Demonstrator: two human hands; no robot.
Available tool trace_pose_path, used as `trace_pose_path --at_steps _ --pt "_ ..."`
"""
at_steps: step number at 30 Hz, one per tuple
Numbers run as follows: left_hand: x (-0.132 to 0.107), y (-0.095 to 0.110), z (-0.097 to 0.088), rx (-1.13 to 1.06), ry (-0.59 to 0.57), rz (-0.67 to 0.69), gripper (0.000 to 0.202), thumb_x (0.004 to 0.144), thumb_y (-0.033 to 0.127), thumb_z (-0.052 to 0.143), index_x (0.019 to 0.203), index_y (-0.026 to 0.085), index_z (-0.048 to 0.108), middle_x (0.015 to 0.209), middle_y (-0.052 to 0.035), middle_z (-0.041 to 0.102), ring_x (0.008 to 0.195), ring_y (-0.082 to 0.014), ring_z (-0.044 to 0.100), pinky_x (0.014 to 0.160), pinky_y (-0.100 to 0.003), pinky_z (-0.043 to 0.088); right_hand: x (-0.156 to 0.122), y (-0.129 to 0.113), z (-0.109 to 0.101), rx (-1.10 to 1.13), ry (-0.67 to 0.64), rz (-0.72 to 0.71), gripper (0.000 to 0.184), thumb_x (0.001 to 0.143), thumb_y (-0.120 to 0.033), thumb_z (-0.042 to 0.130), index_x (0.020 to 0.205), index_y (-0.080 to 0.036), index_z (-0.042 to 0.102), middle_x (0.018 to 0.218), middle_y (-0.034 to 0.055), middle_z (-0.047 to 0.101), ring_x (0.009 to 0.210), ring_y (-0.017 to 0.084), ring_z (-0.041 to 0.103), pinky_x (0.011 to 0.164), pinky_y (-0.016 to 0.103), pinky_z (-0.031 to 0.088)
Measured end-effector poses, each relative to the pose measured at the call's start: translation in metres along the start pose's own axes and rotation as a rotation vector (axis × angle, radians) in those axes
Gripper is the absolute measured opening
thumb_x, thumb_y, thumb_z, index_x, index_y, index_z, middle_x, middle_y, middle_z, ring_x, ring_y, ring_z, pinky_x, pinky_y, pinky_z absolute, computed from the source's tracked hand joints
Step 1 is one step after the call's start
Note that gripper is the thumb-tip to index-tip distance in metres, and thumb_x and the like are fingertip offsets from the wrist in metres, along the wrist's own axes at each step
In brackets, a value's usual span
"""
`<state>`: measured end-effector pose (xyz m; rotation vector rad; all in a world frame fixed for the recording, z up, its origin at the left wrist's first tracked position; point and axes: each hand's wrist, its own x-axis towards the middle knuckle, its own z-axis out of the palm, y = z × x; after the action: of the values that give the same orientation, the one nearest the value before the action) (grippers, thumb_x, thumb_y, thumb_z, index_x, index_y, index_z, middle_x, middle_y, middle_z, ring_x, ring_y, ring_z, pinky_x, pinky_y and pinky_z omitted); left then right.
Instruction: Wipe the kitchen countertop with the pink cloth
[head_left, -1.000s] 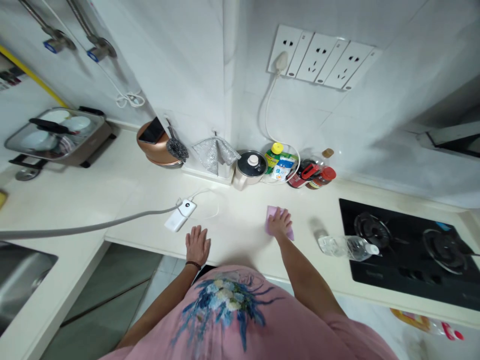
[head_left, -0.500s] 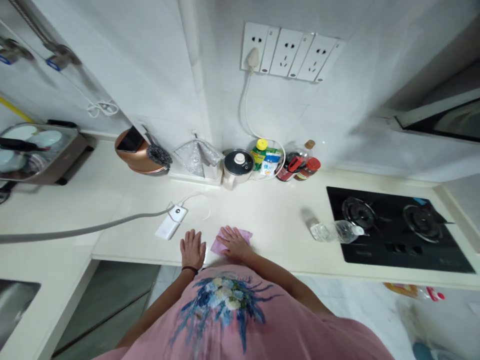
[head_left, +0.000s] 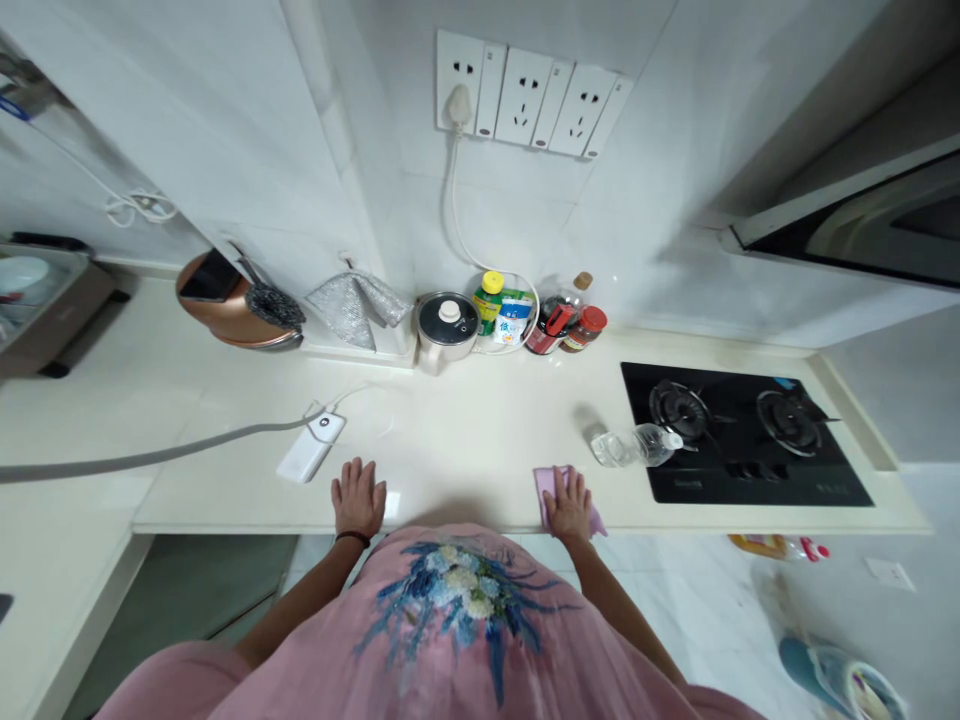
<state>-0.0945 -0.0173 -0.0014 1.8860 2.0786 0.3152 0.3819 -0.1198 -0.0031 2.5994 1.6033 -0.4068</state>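
My right hand [head_left: 570, 502] lies flat, fingers spread, on a pink cloth [head_left: 545, 484] at the front edge of the cream countertop [head_left: 480, 440]. My left hand [head_left: 358, 497] rests flat on the counter edge with fingers apart and nothing in it, a dark band on its wrist. A white power bank [head_left: 310, 450] lies just left of that hand. A clear plastic bottle [head_left: 636, 446] lies on its side to the right of the cloth.
A black two-burner gas hob [head_left: 742, 440] is at the right. Against the wall stand a small lidded pot [head_left: 447, 325], condiment jars [head_left: 555, 320], a grey rag [head_left: 352, 305] and a copper pan [head_left: 225, 310]. A grey hose [head_left: 150, 458] crosses the left counter. Items lie on the floor at the right.
My right hand slid the pink cloth from the back middle of the counter to beside my left hand, then right along the front edge. The view shifted rightward; my left hand stayed put.
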Motion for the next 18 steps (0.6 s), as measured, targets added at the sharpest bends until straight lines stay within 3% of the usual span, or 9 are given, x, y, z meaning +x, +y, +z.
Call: trace_pose_path --at_steps 4,7,10,14,16,18 --pt "0.0 -0.001 -0.001 -0.006 0.022 -0.004 0.06 0.106 0.039 0.038 0.158 0.014 0.053 0.173 -0.0185 0.039 0.167 -0.0321 0.02 0.135 -0.058 0.01 0.017 0.048 -0.009 0.057 0.045 0.241 0.076 0.107 -0.059 0.02 0.175 -0.026 0.021 0.183 0.0132 0.01 0.168 0.036 0.009 0.13 0.068 0.017" --pt "0.0 0.0 -0.001 -0.003 0.034 -0.013 0.059 0.106 0.039 0.037 0.157 0.015 0.054 0.173 -0.0181 0.04 0.167 -0.0316 0.02 0.135 -0.059 0.009 0.032 0.064 -0.014 0.121 0.083 0.345 0.079 0.106 -0.061 0.02 0.174 -0.022 0.025 0.181 0.0199 0.017 0.166 0.039 0.015 0.126 0.073 0.021" --pt "-0.001 0.008 0.001 -0.01 0.063 -0.066 0.059 0.107 0.04 0.036 0.158 0.015 0.053 0.173 -0.0183 0.038 0.167 -0.032 0.017 0.135 -0.061 0.009 0.041 0.066 -0.016 0.183 0.115 0.373 0.08 0.104 -0.061 0.023 0.172 -0.018 0.03 0.179 0.0237 0.02 0.165 0.042 0.015 0.124 0.075 0.023" --pt "-0.004 0.03 0.008 -0.029 0.091 -0.178 0.063 0.108 0.042 0.034 0.162 0.013 0.047 0.175 -0.0213 0.032 0.168 -0.0343 0.013 0.134 -0.064 0.01 0.042 0.073 -0.019 0.287 0.167 0.349 0.082 0.099 -0.064 0.036 0.166 -0.018 0.041 0.178 0.022 0.025 0.164 0.042 0.018 0.126 0.072 0.021" --pt "-0.004 0.039 0.01 -0.027 0.091 -0.204 0.064 0.108 0.042 0.033 0.162 0.012 0.045 0.176 -0.0217 0.031 0.168 -0.0346 0.013 0.134 -0.064 0.01 0.043 0.082 -0.023 0.425 0.222 0.344 0.089 0.093 -0.07 0.047 0.163 -0.015 0.044 0.172 0.0241 0.037 0.16 0.043 0.03 0.127 0.066 0.028" --pt "-0.004 0.045 0.01 -0.023 0.093 -0.209 0.064 0.107 0.043 0.033 0.163 0.012 0.044 0.176 -0.0212 0.031 0.168 -0.0346 0.014 0.134 -0.063 0.01 0.049 0.093 -0.03 0.566 0.274 0.371 0.103 0.086 -0.075 0.056 0.164 -0.01 0.037 0.163 0.0275 0.049 0.15 0.044 0.045 0.123 0.061 0.037"
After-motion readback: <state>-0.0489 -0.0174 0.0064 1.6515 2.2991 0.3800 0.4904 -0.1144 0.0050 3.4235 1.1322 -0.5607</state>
